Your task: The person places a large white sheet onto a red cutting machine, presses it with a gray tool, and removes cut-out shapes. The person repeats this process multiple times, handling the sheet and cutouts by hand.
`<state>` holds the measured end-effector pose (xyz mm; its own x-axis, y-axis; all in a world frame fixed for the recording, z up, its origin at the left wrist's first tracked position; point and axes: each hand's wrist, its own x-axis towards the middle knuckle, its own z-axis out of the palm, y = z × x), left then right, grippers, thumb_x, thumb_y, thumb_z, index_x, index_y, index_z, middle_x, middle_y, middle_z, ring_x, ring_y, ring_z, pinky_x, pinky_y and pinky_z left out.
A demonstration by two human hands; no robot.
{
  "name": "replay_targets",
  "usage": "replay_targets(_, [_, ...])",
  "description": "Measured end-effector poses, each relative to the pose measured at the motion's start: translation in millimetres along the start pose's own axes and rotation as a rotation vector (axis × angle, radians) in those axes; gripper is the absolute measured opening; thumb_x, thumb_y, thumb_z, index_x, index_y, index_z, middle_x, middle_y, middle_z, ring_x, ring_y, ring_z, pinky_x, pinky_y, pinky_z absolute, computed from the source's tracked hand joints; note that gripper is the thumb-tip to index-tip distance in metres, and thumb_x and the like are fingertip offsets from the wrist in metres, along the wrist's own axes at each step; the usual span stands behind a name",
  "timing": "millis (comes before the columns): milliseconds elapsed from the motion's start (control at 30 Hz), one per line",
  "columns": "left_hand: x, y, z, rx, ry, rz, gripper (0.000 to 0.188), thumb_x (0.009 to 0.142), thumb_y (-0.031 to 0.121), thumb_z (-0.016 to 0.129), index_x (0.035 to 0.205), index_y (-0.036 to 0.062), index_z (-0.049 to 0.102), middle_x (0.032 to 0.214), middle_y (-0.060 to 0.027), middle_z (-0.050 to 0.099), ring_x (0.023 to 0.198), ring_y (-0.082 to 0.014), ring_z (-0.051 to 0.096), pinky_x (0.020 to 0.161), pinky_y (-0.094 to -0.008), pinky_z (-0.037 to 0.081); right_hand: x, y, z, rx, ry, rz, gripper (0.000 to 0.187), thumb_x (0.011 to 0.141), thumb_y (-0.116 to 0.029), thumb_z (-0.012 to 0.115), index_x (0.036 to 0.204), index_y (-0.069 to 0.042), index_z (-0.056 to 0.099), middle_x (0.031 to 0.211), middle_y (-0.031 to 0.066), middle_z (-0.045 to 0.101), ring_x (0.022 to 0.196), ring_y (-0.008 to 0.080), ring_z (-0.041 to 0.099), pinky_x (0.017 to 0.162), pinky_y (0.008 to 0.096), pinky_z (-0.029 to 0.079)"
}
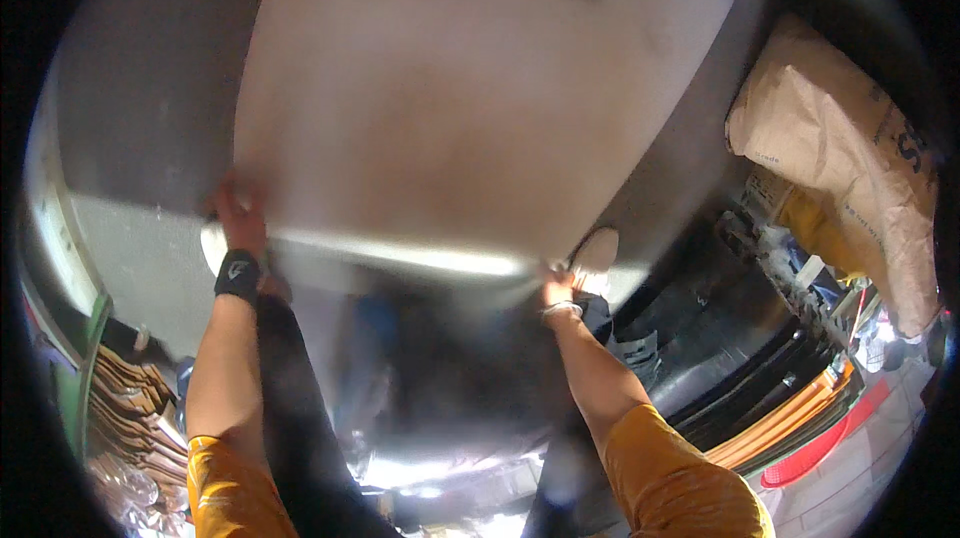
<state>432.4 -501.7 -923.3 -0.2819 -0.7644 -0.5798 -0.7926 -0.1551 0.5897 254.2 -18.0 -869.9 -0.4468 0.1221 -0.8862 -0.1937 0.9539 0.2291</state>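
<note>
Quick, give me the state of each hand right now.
Left hand: closed on the left edge of the large pale board.
Right hand: gripping the board's lower right corner.

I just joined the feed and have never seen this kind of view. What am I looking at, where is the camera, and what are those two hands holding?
There is no machine here: a camera worn on a person's head looks down at their own arms, and its fisheye lens bends straight edges. The left hand, with a black wrist band, and the right hand each grip the near edge of a large pale flat sheet, blurred by motion. To the right are a tan sack, stacked flat dark trays and a red basket.
</note>
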Motion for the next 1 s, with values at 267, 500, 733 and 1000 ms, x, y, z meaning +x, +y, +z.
replay_targets(267, [-266.3,50.7,15.6,0.274,-0.255,-0.162,0.067,0.081,0.027,0.063,0.136,-0.0017,0.037,0.127,-0.0273,0.048,0.118,-0.042,0.046,0.101,-0.0467,0.036,-185.5,-75.5,-52.4,0.137,-0.208,-0.146,0.055,0.092,-0.055,0.035,0.117,-0.014,0.061,0.106,0.0236,0.062,0.103,0.0424,0.056,0.096,0.0434,0.042])
replay_targets(500, [-336.7,166.7,-76.0,0.513,-0.617,-0.138,0.062,0.084,0.041,0.053,0.134,0.0065,0.041,0.137,-0.0145,0.042,0.127,-0.0312,0.039,0.105,-0.0489,0.029,-386.2,-17.1,-209.3,-0.86,-0.362,-0.41,0.06,0.092,-0.055,0.036,0.144,-0.025,0.031,0.15,0.0122,0.024,0.137,0.0354,0.023,0.108,0.0564,0.023])
replay_targets(733, [-368.1,262.2,-251.9,0.859,-1.386,0.574,0.038,0.089,0.039,0.047,0.098,0.0076,0.068,0.09,-0.0126,0.067,0.089,-0.0248,0.063,0.078,-0.0455,0.043,-536.9,-53.6,-185.0,-0.915,-0.393,-0.735,0.052,0.091,-0.038,0.041,0.14,-0.023,0.04,0.152,0.0136,0.019,0.141,0.0393,0.008,0.104,0.0678,0.017])
replay_targets(1000, [-296.2,438.3,-258.8,0.488,-0.885,0.473,0.038,0.089,0.039,0.049,0.098,0.008,0.068,0.088,-0.0119,0.066,0.087,-0.0241,0.063,0.077,-0.0445,0.044,-557.9,-49.0,-265.9,-0.476,-0.247,-0.666,0.056,0.091,-0.029,0.049,0.142,-0.014,0.034,0.149,0.007,0.027,0.137,0.0273,0.025,0.109,0.0527,0.026])
